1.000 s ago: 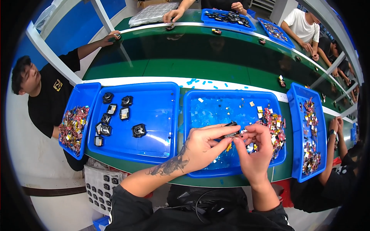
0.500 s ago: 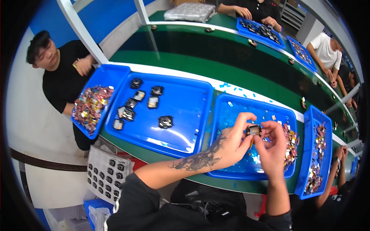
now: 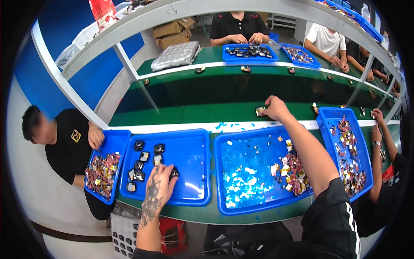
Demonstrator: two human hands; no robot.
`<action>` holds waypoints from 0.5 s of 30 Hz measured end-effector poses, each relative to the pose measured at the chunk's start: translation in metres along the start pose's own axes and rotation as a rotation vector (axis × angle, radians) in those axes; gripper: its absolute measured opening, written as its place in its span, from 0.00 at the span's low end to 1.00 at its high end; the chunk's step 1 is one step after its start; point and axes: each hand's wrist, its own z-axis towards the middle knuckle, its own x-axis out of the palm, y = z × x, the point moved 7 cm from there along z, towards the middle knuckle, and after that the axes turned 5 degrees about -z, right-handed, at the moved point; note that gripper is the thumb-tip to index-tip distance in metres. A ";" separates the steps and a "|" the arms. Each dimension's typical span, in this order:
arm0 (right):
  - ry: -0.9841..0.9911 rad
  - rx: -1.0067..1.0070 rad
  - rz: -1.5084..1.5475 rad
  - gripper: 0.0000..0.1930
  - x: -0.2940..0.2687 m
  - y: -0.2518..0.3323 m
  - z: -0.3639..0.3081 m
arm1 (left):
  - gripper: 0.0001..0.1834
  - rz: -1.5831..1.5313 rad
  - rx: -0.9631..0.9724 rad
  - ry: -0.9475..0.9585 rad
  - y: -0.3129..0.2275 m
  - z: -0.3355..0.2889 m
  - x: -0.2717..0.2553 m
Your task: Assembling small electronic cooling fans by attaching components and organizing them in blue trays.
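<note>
My left hand (image 3: pixel 160 184), tattooed on the back and wrist, reaches into a blue tray (image 3: pixel 189 138). Its fingers close around a small black housing (image 3: pixel 174 172), partly hidden by them. Several similar black housings (image 3: pixel 139 165), some with pale inserts, lie at the tray's left side. Stretched far forward, my right hand (image 3: pixel 274 108) pinches a small dark part with a pale label (image 3: pixel 260 111) over the near side of the green conveyor belt (image 3: pixel 207 103). Below my right arm, another blue tray (image 3: pixel 221 181) holds blue film scraps and a pile of small wired parts (image 3: pixel 295 172).
Blue bins of wired parts stand at left (image 3: pixel 116 142) and right (image 3: pixel 323 129). A white metal frame (image 3: pixel 194 16) crosses above the belt. Small parts (image 3: pixel 246 69) sit spaced along it. A person (image 3: pixel 60 142) is at the left; others work across the belt and at the right.
My hands have parted from their shared hold on a black part. The left has moved into the left tray, the right forward to the belt. The view has tilted up.
</note>
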 end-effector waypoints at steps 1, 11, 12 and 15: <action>0.009 -0.005 -0.046 0.26 -0.006 -0.002 0.002 | 0.22 0.030 0.050 -0.074 -0.004 0.005 -0.002; 0.220 -0.261 -0.431 0.02 -0.064 0.013 -0.109 | 0.22 -2.305 -0.367 0.315 -0.095 0.078 0.025; 0.203 -0.257 -0.491 0.04 -0.064 0.014 -0.120 | 0.21 -2.192 -0.292 0.303 -0.106 0.083 0.025; 0.072 -0.235 -0.570 0.09 -0.064 -0.021 -0.128 | 0.20 -2.051 -0.173 0.372 -0.139 0.094 0.037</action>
